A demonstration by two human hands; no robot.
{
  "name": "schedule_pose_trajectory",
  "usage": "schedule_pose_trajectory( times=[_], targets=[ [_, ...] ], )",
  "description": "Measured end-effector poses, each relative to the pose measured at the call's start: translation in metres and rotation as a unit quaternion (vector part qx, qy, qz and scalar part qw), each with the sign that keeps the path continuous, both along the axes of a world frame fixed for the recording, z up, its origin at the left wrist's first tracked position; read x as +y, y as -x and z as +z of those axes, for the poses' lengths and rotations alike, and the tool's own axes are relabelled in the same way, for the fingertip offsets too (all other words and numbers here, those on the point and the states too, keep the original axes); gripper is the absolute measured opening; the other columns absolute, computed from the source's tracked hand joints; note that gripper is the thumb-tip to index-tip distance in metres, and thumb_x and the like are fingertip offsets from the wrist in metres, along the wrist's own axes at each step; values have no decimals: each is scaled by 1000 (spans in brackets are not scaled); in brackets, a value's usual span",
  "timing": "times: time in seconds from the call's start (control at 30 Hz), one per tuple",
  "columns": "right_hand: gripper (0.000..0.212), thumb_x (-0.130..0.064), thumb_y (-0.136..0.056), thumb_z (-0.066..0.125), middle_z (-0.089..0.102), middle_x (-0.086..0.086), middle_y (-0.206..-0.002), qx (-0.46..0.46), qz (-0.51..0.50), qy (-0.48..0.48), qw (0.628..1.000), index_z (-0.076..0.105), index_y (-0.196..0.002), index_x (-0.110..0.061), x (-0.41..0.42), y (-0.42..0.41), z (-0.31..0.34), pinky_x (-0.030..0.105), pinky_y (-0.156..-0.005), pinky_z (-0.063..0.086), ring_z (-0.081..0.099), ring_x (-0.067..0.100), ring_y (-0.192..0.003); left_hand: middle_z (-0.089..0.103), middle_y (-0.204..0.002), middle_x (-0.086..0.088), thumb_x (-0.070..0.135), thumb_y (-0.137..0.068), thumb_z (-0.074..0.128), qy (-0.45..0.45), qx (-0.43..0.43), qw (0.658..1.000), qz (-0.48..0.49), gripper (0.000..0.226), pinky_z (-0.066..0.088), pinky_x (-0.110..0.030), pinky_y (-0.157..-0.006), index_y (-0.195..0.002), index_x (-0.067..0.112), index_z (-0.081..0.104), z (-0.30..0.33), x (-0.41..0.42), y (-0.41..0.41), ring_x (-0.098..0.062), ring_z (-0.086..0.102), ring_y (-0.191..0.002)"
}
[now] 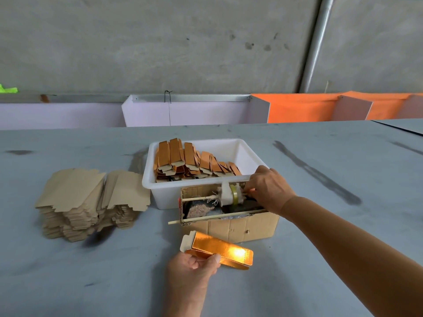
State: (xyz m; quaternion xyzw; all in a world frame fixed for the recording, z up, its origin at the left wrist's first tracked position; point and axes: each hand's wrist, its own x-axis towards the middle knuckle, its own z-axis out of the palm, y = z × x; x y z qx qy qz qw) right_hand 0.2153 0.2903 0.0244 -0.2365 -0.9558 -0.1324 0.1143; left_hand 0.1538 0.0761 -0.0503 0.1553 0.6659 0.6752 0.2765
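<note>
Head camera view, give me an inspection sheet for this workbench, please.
Surface: grey table, dark smudges.
Job's things: gold box, one end flap open; tape roll on a stick across a cardboard box.
Clutter: white tub of folded boxes; stack of flat brown card blanks at left.
Hands: left hand grips the gold box; right hand reaches to the tape roll, grip unclear.
Cables: thin dark string hanging from a metal rail.
Surroundings: concrete wall, pipe, lilac panel, orange panel.
</note>
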Motion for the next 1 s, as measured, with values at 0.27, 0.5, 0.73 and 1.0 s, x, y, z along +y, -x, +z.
schedule_pose_trajectory(
  times=[0.27,0.5,0.73,1.0],
  targets=[
    [26,-23,-92,57,59,4,-115,46,-35,103,993,66,-116,-31,-2,-4,11,25,-91,40,52,19,-106,70,-60,-10,-3,-71,76,-2,-7,1000,10,23,55,-36,-69,-54,10,68,5,-2,-1,-21,70,-57],
    [18,-18,-89,63,66,1,-109,160,-46,240,956,74,-102,-24,-2,-18,16,23,-84,43,57,17,-99,69,-58,-13,-7,-71,75,-17,-18,999,21,26,53,-30,-58,-52,10,68,9,4,1,-19,67,-53],
    [16,-16,-89,63,69,-5,-92,246,-21,345,906,75,-99,-14,-10,-15,17,2,-58,41,58,4,-75,68,-56,-14,-11,-71,71,-66,-4,997,36,31,52,-20,-46,-48,10,70,14,17,6,-16,64,-47],
    [26,-18,-88,65,69,2,-110,188,-33,356,915,69,-113,-13,-10,1,11,17,-83,45,60,10,-89,69,-57,-6,-8,-72,72,-58,12,996,62,19,54,-28,-58,-63,9,68,2,22,4,-15,66,-52]
  ],
)
